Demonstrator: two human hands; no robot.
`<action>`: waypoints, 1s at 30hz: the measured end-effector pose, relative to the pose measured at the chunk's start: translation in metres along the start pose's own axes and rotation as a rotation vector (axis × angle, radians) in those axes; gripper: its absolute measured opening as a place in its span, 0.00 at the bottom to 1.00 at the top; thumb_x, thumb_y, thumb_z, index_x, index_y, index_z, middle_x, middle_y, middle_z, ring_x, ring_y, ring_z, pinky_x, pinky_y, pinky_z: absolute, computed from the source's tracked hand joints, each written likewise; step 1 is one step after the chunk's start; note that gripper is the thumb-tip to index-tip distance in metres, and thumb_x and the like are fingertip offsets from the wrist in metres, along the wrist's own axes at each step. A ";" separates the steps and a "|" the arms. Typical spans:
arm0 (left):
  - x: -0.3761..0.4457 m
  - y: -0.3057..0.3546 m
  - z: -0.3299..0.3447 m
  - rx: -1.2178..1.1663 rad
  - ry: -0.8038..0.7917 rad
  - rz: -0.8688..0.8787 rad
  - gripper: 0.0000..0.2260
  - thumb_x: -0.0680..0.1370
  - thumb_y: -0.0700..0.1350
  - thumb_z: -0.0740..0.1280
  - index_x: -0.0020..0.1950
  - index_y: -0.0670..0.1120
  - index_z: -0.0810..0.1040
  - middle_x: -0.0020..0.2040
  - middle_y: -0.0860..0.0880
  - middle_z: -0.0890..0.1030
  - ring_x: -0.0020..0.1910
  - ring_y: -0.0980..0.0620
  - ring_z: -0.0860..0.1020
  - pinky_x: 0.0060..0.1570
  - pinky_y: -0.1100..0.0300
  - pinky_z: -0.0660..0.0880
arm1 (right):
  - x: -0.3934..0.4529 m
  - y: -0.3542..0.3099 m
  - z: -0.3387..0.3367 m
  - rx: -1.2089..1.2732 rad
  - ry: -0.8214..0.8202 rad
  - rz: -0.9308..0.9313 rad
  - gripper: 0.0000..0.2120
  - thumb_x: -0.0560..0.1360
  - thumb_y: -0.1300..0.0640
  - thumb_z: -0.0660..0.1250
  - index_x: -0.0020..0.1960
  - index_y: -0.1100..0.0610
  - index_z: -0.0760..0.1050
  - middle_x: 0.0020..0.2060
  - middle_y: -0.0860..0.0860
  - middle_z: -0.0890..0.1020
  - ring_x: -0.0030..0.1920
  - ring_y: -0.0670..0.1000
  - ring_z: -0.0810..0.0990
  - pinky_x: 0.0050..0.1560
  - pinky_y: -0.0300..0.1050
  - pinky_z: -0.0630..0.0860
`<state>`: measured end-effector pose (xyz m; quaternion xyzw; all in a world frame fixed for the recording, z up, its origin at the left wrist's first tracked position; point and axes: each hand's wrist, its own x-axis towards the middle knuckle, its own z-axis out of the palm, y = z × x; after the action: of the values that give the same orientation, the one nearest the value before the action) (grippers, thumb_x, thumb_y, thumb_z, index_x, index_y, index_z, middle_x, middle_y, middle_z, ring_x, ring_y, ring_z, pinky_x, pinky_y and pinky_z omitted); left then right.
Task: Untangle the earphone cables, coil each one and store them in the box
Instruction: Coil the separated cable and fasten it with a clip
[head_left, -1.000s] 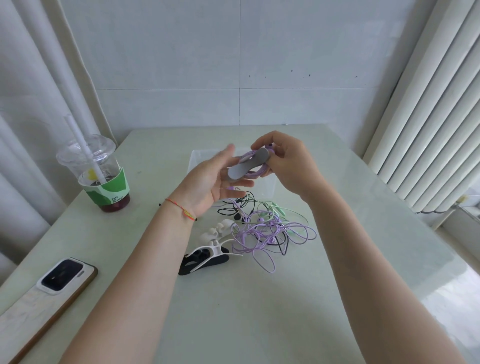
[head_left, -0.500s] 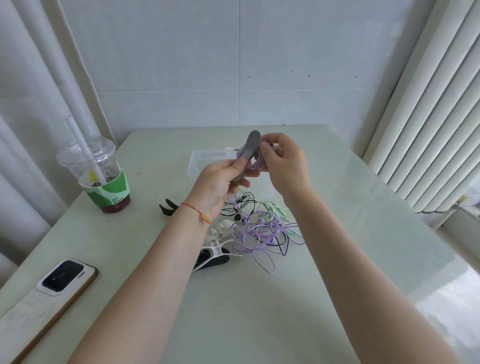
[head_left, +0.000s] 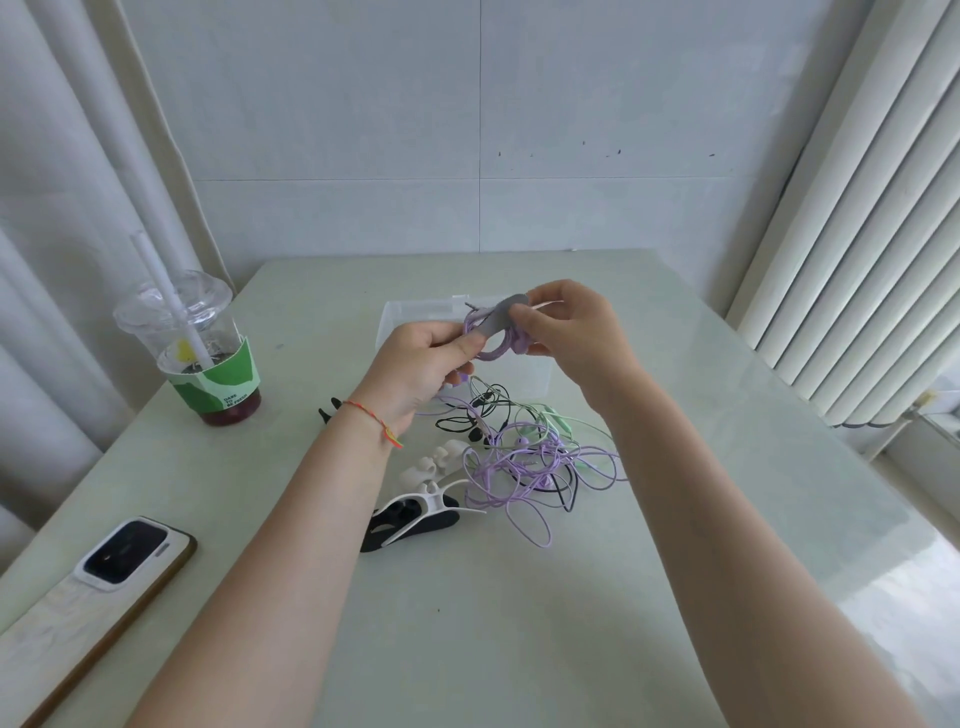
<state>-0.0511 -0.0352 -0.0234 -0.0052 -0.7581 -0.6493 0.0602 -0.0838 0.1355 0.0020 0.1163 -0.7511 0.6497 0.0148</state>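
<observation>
Both hands hold a small coil of purple earphone cable (head_left: 493, 349) above the table, in front of the clear plastic box (head_left: 415, 315). My left hand (head_left: 421, 369) pinches the coil's left side. My right hand (head_left: 576, 332) grips its right side and presses on a grey strap (head_left: 500, 318) laid across the coil. Below the hands lies a tangle of earphone cables (head_left: 535, 462), purple, black and mint green, loose on the table. The box's inside is mostly hidden behind the hands.
White and black cable winders (head_left: 415, 514) lie left of the tangle, another black one (head_left: 328, 410) behind my left wrist. An iced drink cup (head_left: 202, 353) with a straw stands at the left. A phone (head_left: 124, 561) rests on a board at the near-left edge.
The grey strap stood upright between both hands half a second ago; now it lies tilted across the purple coil. My hands have drawn slightly apart along the coil.
</observation>
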 end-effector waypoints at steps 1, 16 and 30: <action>0.000 0.000 -0.001 0.004 0.007 0.024 0.04 0.78 0.40 0.68 0.48 0.45 0.82 0.34 0.44 0.77 0.31 0.52 0.73 0.31 0.67 0.71 | 0.000 0.001 -0.001 0.013 -0.009 0.017 0.09 0.75 0.62 0.69 0.54 0.61 0.74 0.34 0.56 0.82 0.37 0.54 0.81 0.50 0.55 0.82; 0.014 0.012 -0.032 -0.161 0.132 0.108 0.15 0.77 0.34 0.68 0.63 0.39 0.76 0.46 0.44 0.83 0.37 0.55 0.83 0.44 0.64 0.79 | 0.018 -0.020 0.003 -0.363 -0.192 0.007 0.05 0.73 0.64 0.70 0.47 0.58 0.82 0.37 0.56 0.83 0.37 0.50 0.77 0.45 0.47 0.76; 0.024 -0.031 -0.036 0.757 0.219 0.148 0.05 0.72 0.50 0.74 0.45 0.51 0.86 0.46 0.53 0.85 0.54 0.48 0.75 0.56 0.54 0.71 | 0.079 0.021 0.029 -0.994 0.036 0.073 0.12 0.66 0.64 0.65 0.46 0.59 0.82 0.39 0.56 0.82 0.46 0.58 0.77 0.36 0.42 0.72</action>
<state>-0.0749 -0.0776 -0.0459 0.0319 -0.9303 -0.3149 0.1852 -0.1611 0.0973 -0.0093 0.0575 -0.9731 0.2151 0.0589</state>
